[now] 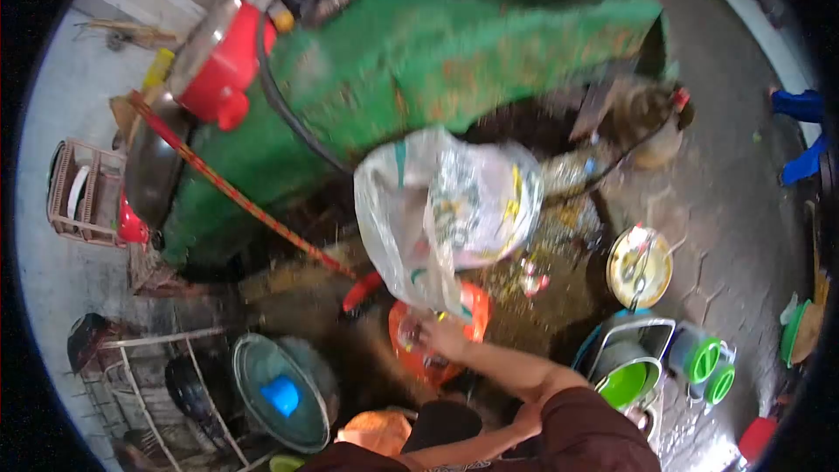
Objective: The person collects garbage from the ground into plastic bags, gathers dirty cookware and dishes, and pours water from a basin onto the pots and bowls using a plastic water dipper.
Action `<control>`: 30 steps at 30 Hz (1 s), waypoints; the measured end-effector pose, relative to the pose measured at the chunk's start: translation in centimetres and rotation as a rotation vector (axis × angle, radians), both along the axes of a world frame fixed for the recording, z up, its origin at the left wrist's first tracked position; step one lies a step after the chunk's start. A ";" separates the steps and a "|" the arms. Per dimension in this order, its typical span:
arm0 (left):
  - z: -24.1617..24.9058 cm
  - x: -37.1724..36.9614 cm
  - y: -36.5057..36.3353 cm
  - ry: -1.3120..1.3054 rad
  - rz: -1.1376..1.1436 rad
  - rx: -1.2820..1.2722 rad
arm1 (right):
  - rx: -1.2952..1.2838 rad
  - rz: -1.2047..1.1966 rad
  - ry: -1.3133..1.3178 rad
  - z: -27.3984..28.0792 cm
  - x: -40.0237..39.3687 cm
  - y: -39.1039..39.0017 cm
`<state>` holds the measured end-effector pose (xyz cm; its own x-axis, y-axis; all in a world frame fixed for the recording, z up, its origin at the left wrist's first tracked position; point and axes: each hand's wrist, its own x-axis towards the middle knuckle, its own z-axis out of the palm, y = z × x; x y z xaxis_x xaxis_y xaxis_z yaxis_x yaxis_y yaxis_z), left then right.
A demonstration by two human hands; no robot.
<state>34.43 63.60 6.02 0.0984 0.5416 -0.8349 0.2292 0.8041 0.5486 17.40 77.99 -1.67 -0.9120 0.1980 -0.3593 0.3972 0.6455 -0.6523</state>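
Observation:
My right hand reaches over a red-orange container, just below the edge of a clear plastic bag. Its fingers are blurred, and what they hold, if anything, cannot be made out. The bag hangs open beside a pale, printed bundle. My left forearm crosses low in the view, and my left hand is partly hidden at my right forearm, its fingers not visible. A red-handled object lies left of the container.
A green ledge spans the top, with a red-patterned hose hanging down. At lower left is a basin holding a blue cup. A plate with spoons and green-lidded containers stand right. Someone's blue-clad legs show far right.

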 end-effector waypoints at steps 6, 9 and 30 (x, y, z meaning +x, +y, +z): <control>2.0 -1.2 5.9 -0.054 -0.205 0.140 | 0.155 0.219 -0.056 6.6 0.7 1.5; 2.6 -1.0 6.8 -0.055 -0.296 0.151 | 0.107 0.226 0.073 6.0 1.3 1.8; -0.4 2.2 0.6 -0.220 0.029 -0.002 | 0.198 -1.241 -0.210 -14.6 19.8 13.6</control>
<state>36.61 64.21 5.66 0.2628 0.5451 -0.7961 0.0805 0.8099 0.5810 37.25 91.61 -16.22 -0.0066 0.9401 -0.3407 0.8851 -0.1530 -0.4395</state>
